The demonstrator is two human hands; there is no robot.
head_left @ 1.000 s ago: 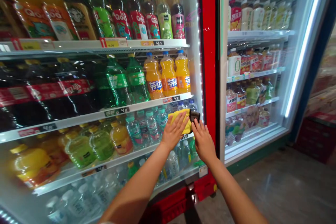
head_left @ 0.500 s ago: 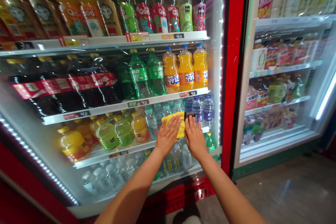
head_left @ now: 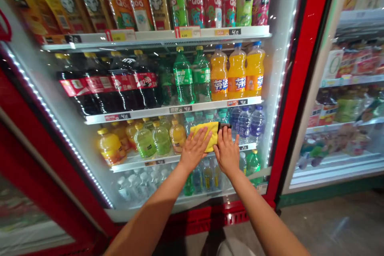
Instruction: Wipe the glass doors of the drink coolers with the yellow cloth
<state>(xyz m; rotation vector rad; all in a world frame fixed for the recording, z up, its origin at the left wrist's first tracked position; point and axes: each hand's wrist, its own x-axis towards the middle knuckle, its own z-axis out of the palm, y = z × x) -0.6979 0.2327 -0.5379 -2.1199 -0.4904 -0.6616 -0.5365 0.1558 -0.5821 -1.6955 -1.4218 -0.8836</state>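
Your left hand [head_left: 194, 150] lies flat, fingers spread, pressing a yellow cloth [head_left: 207, 136] against the glass door [head_left: 90, 144] of the red-framed cooler [head_left: 297, 72], toward the door's lower right part. Your palm covers the cloth's lower left, so its full outline is hidden. Your right hand [head_left: 227, 153] lies flat just beside it, fingers together on the cloth's right edge, where a small dark piece [head_left: 224, 126] sticks out; you cannot tell what it is. Neither hand is closed around anything. Behind the glass, orange soda bottles [head_left: 237, 73] and green bottles [head_left: 192, 76] stand on the shelf above the cloth; glare blurs the water bottles [head_left: 246, 124] at its level. The top shelf's bottles are cut off at the upper edge.
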